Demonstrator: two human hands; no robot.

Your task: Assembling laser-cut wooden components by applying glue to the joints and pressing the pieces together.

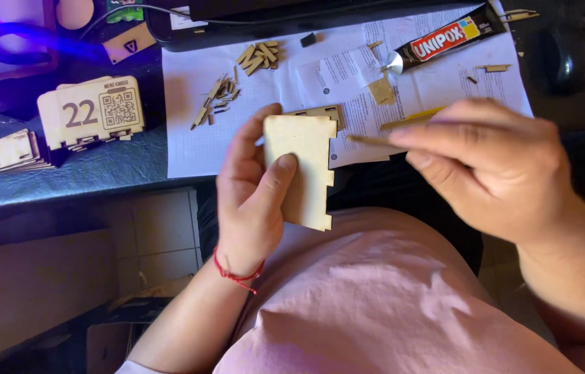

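Notched plywood panel (303, 170), thin stick (369, 140)

Two hands show: the left hand (254, 194) at centre, the right hand (486, 166) at right. One notched panel (303, 170) and one thin stick (369, 140) sit mid-frame. One glue tube (445, 39) lies upper right. Two piles of small wood bits (259, 57) (215, 100) lie at upper centre. One mouse (571, 57) sits at far upper right.

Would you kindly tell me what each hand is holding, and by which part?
The left hand grips a notched wooden panel by its left edge; the right hand pinches a thin stick near its right end.
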